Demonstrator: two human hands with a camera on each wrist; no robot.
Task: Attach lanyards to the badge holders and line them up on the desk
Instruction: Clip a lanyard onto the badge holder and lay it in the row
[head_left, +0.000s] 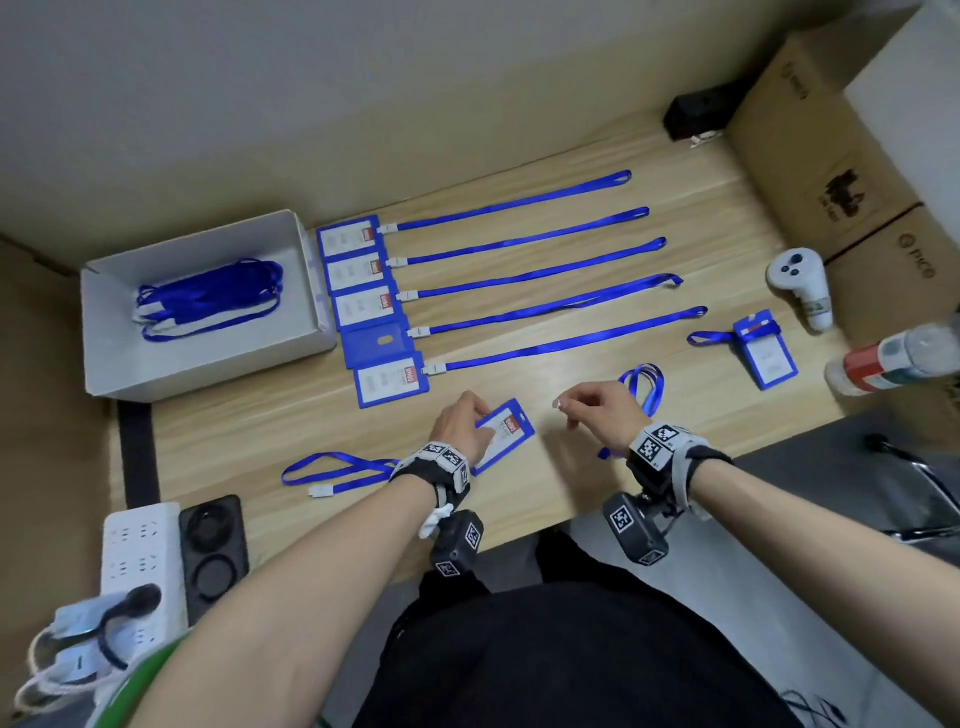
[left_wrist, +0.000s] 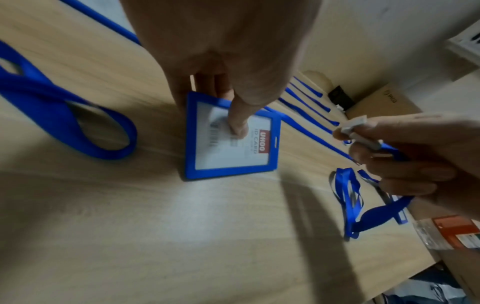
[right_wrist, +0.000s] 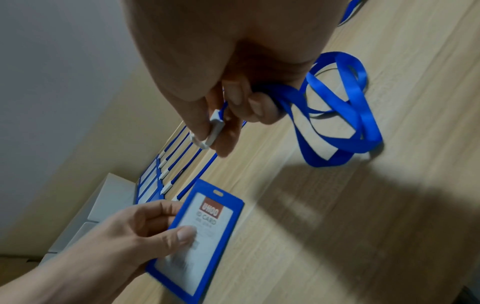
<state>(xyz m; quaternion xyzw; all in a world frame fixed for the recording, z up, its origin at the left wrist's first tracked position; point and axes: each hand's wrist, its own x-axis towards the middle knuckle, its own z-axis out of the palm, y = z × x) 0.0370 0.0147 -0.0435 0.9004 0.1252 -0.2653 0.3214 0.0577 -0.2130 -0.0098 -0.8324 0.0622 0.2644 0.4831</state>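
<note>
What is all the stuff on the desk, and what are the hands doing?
Finished badge holders: five, blue, in a row beside the box, lanyards stretched out to the right.
White box: one, left, holding more blue lanyards.
Held badge holder: one, blue, front middle.
Held lanyard: one, blue, white clip.
Loose lanyard: one, blue, front left.
Extra badge holder: one, blue, far right.
Controller: one, white, right.
Bottle: one, red label, right edge.
Cardboard boxes: brown, right.
Power strip: one, white, front left.
Left hand: holds the badge holder.
Right hand: pinches the clip.
</note>
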